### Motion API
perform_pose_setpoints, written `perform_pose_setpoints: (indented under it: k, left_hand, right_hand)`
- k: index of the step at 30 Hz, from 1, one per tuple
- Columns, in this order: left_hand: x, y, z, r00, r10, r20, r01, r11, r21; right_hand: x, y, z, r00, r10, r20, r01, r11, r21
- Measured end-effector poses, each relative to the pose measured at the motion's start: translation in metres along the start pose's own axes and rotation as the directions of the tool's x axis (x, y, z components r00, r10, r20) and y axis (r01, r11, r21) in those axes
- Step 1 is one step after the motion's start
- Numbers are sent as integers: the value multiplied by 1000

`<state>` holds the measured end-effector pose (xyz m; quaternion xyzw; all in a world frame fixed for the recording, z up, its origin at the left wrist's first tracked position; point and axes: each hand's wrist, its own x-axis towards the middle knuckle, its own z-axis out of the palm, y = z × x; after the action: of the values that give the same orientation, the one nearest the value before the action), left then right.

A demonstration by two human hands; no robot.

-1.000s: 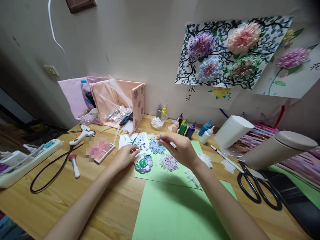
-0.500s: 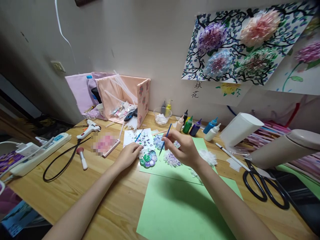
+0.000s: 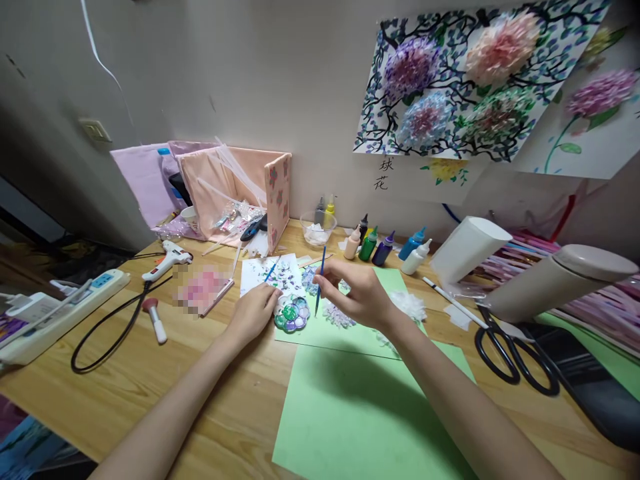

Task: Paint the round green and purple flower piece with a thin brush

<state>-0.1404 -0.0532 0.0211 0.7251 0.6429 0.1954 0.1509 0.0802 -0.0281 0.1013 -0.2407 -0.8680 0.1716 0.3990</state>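
Observation:
My right hand [image 3: 357, 293] pinches a slim blue paintbrush [image 3: 321, 280], its tip pointing down between the palette and the paper flowers. At the left rim of a flower-shaped paint palette [image 3: 292, 313], smeared green and purple, my left hand [image 3: 255, 308] grips the edge with closed fingers. A second blue brush [image 3: 271, 269] lies just beyond that hand on a paint-spotted white sheet [image 3: 250, 272]. Under and beside my right hand are a pale purple paper flower [image 3: 338, 315], a bluish one [image 3: 309, 280] partly covered, and a white one [image 3: 409, 305], all on green paper [image 3: 310, 339].
Several paint bottles [image 3: 383, 249] stand behind the flowers, beside a clear bowl [image 3: 319, 230]. Black-handled scissors [image 3: 515, 353] and a tumbler [image 3: 565, 283] lie right. On the left are a glue gun [image 3: 167, 261], a makeup brush [image 3: 154, 320] and a power strip [image 3: 75, 320].
The brush in my right hand has turned more upright, its tip slightly lower beside the palette. My left hand stays at the palette. The whole view has shifted a little.

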Motion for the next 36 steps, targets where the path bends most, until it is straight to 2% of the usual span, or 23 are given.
perform_pose_setpoints:
  k: [5, 13, 36]
  left_hand:
    - [-1, 2, 2, 1000, 1, 2, -1, 1000, 29]
    - [-1, 2, 4, 1000, 5, -9, -5, 1000, 19]
    - [3, -3, 7, 1000, -16, 21, 18, 992, -122]
  right_hand:
    - [0, 3, 6, 998, 11, 58, -9, 999, -31]
    - [0, 3, 5, 996, 27, 85, -25, 999, -33]
    - [0, 5, 5, 985, 66, 157, -65, 998, -16]
